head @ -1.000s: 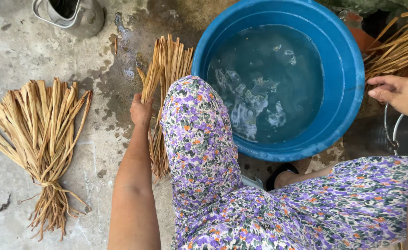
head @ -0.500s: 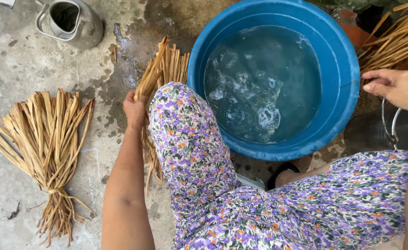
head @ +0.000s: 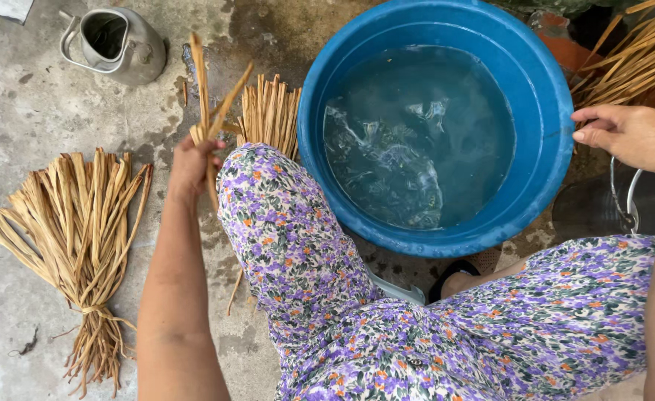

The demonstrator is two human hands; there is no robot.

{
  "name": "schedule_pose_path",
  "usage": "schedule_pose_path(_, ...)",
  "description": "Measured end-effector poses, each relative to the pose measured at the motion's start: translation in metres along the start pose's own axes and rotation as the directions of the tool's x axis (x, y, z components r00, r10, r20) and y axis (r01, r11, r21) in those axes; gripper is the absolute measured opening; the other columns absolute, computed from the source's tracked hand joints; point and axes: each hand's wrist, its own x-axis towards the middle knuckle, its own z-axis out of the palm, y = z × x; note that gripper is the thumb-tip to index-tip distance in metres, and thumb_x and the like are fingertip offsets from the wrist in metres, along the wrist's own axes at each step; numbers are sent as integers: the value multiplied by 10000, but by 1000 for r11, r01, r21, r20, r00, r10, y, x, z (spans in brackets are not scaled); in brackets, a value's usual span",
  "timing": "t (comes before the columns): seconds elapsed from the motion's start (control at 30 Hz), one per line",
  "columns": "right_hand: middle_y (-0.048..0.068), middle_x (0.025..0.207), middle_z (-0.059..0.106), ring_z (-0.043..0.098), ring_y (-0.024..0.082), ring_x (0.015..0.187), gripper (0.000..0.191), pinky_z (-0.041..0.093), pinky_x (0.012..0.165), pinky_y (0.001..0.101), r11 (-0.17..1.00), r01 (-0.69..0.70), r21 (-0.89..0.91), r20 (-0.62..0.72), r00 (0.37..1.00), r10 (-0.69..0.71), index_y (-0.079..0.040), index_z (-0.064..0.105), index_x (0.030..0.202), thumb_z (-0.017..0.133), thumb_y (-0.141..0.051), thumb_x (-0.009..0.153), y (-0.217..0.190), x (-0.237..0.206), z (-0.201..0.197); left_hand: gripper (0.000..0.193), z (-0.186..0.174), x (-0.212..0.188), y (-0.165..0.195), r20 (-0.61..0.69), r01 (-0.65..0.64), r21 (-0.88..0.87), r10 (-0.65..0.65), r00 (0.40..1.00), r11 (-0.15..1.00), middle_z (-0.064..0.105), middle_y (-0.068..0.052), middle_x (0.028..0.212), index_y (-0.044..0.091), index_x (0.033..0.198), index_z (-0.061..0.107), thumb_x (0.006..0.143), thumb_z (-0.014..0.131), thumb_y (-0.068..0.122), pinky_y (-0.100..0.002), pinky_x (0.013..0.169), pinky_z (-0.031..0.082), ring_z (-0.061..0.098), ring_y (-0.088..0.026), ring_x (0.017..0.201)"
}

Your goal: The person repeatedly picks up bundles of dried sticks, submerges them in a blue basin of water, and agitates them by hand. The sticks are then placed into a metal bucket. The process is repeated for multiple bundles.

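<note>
My left hand (head: 192,167) is closed around a few tan dried strips (head: 207,96), lifted so their ends point up and away from me. They come from a loose pile of strips (head: 269,115) lying on the ground beside my flower-print knee. My right hand (head: 634,136) rests on the right rim of a big blue basin (head: 550,96) filled with water, fingers curled over the edge. A clear plastic sheet floats in the water.
A tied bundle of dried strips (head: 75,230) lies fanned on the concrete at the left. A metal kettle (head: 115,46) stands at the top left. More strips (head: 636,59) lie at the top right, above a metal pail (head: 624,204).
My left hand has gone from resting on the pile to gripping a few strips and raising them. The view has shifted slightly and the water has calmed.
</note>
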Motion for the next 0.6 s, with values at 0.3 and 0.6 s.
schedule_pose_path(0.3, 178, 1202, 701, 690, 311, 1123, 624, 549, 986, 423, 972, 227, 65, -133, 967, -217, -135, 621, 1506, 724, -417, 958, -61, -30, -40, 237, 55, -35, 137, 274, -539, 667, 503, 820, 515, 732, -89, 893, 64, 1264, 628, 1080, 596, 210, -357, 652, 531, 662, -171, 729)
schedule_pose_path(0.6, 220, 1675, 171, 193, 433, 1547, 1271, 192, 1215, 586, 804, 591, -66, -443, 704, -554, -99, 220, 1631, 930, -514, 662, -225, -79, -31, 317, 212, -119, 138, 906, -889, 422, 55, 419, -177, 734, -190, 918, 138, 1250, 622, 961, 649, 266, -533, 775, 552, 721, -388, 868)
